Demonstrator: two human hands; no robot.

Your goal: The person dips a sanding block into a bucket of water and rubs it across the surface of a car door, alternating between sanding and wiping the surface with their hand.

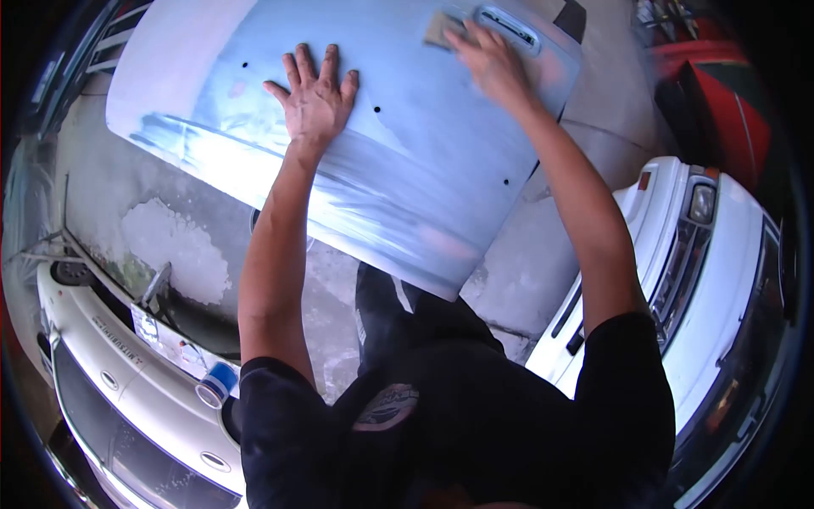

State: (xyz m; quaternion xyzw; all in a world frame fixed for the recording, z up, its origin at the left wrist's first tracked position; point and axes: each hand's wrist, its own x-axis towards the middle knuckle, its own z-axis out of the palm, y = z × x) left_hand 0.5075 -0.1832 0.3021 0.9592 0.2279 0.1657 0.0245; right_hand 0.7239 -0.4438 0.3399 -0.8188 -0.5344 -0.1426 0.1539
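Note:
A car door panel (424, 161) in grey-blue and white, with streaks along its lower part, lies in front of me. My left hand (320, 103) is laid on it palm down, fingers spread, between two small dark holes. Near the far edge, my right hand (494, 69) presses a tan piece of sandpaper (439, 30) against the surface, its fingertips over the near side. Right beside those fingers is the oval door handle recess (507, 29). The underside of the sandpaper is hidden.
A white vehicle's front end (678, 246) stands close on the right. On the left are a light-coloured car (127, 356), a metal stand (80, 250) and a blue-and-white can (217, 384). A red object (738, 119) is at the far right. The concrete floor (331, 322) is patchy.

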